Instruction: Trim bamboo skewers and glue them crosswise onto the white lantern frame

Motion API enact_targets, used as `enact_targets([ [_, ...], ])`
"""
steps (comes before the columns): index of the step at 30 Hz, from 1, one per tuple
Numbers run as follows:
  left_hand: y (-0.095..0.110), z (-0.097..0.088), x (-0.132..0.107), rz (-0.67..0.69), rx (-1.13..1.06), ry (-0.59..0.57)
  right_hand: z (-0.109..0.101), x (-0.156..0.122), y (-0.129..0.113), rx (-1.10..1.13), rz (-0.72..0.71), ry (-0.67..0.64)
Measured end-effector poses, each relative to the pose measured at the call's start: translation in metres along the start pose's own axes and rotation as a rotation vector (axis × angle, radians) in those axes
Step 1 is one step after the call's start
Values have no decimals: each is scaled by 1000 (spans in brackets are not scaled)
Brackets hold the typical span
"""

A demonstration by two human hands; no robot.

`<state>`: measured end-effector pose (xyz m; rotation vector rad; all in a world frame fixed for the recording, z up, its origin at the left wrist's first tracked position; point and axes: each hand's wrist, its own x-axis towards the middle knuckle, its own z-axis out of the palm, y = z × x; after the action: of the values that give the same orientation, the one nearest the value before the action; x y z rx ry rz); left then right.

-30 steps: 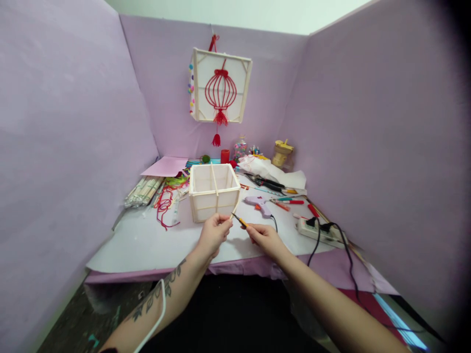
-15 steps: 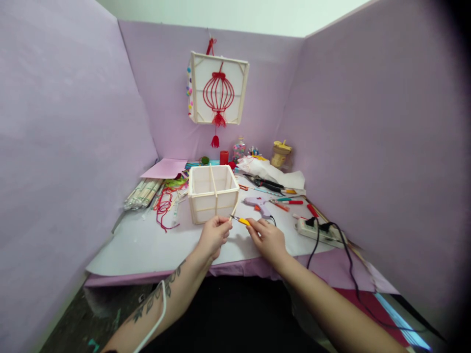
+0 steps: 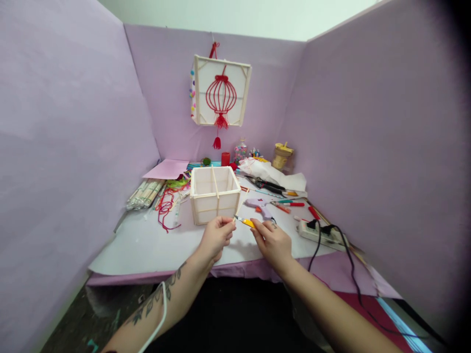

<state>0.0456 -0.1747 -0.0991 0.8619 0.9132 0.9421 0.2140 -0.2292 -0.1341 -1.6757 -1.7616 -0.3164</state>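
My left hand is closed, pinching a thin wooden stick that slants up towards the white box frame. My right hand is closed on a small yellow-handled knife, whose tip points at the stick close to my left fingers. Both hands hover over the near part of the white paper sheet, just in front of the box frame. The frame stands open-topped with a stick lying across it.
A purple glue gun, pliers, red-handled tools and a power strip with black cables lie to the right. Stick bundles, red cord and pink paper lie left. A finished lantern hangs on the back wall.
My right hand has turned over, back of the hand up, and brought the knife closer to the stick. My left hand has barely moved.
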Motion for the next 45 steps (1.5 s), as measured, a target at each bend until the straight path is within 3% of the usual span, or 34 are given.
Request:
enact_targets([
  [3, 4, 2, -2, 26, 5, 11, -2, 7, 0, 251, 111, -96],
  [9, 9, 5, -2, 64, 53, 0, -8, 18, -2, 998, 549, -553],
  [13, 8, 5, 0, 81, 97, -15, -11, 16, -3, 1228, 762, -684],
  [15, 7, 5, 2, 88, 118, -10, -10, 16, -2, 1126, 693, -601],
  [18, 7, 7, 3, 76, 102, 1, -8, 17, 3, 748, 417, -334],
  [20, 7, 9, 3, 58, 69, -2, -8, 17, 6, 527, 281, -223],
  [26, 8, 12, 2, 37, 16, -15, -5, 12, 7, 352, 192, -152],
  [38, 0, 15, 3, 11, -14, 7, -2, 5, 10, -110, -81, 116],
  [41, 0, 16, 2, 22, -10, 6, -2, 4, 9, -21, -19, 83],
  [45, -1, 14, 2, 50, 10, 12, -1, 6, 9, 499, 187, -176],
])
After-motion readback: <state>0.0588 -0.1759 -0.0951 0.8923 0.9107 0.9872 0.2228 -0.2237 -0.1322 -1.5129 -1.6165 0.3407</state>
